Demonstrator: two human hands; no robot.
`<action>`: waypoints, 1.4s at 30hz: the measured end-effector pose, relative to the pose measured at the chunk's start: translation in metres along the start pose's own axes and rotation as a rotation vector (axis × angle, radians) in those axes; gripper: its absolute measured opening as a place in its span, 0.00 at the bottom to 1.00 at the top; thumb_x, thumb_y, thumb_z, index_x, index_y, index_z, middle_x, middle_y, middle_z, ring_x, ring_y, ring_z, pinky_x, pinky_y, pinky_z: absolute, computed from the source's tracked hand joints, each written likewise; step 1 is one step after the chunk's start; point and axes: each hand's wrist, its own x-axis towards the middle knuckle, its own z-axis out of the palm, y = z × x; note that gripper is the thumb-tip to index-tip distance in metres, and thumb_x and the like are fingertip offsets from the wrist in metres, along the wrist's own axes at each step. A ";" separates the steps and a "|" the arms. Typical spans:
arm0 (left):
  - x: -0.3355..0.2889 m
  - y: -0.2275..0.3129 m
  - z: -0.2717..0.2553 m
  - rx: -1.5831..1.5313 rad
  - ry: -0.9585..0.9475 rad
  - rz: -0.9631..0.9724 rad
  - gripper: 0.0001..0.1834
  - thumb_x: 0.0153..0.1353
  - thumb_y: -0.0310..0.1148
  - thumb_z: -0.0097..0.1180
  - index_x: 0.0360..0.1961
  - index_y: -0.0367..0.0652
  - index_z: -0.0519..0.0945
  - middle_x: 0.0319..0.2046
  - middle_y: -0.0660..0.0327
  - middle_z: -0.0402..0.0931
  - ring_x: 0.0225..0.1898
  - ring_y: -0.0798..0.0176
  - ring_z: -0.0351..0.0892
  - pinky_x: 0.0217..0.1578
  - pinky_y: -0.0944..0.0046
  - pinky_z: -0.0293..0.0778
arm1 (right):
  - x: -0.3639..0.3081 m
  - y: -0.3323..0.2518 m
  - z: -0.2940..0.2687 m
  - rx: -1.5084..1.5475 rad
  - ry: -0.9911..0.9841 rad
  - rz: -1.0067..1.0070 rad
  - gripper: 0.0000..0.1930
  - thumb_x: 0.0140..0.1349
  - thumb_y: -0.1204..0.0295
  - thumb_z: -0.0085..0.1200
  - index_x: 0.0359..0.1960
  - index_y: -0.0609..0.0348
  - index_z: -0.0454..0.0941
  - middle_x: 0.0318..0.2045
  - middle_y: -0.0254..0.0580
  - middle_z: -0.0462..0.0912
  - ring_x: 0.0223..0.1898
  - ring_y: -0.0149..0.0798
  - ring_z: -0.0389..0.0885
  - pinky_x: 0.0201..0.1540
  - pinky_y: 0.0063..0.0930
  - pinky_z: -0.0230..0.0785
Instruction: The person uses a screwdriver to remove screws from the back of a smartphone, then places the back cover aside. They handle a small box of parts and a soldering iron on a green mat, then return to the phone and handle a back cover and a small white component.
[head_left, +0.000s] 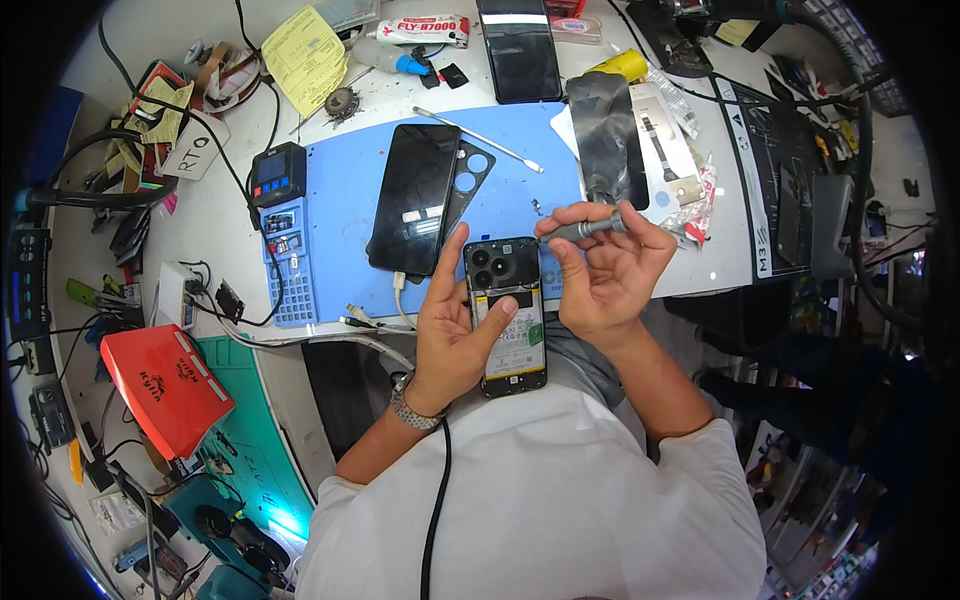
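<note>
My left hand (447,345) grips an opened smartphone (513,349) by its side, thumb pressed over the battery area. The phone's back cover is off, so the camera block, a black upper cover and the battery show. Between the fingers and thumb of my right hand (612,290) is a grey screwdriver (588,229), held almost level. Its tip end is close to the phone's top right corner; whether it touches cannot be made out. Just beyond on the blue mat (340,160) lie a dark phone (415,195) with a cable plugged in and a back panel (470,180) with round camera holes.
A metal prying tool (480,140) lies across the mat. At its left are a small device with a screen (279,175) and a blue parts tray (291,270). Farther back are another phone (518,50), a glue tube (425,30) and a black sheet (608,135). A red box (165,390) sits left.
</note>
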 end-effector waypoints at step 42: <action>0.000 0.000 0.001 -0.002 0.010 0.003 0.53 0.69 0.14 0.64 0.87 0.42 0.46 0.62 0.46 0.83 0.63 0.61 0.84 0.64 0.60 0.80 | 0.006 0.008 0.001 0.096 0.235 0.321 0.40 0.62 0.90 0.70 0.69 0.62 0.54 0.50 0.56 0.78 0.47 0.37 0.86 0.47 0.28 0.89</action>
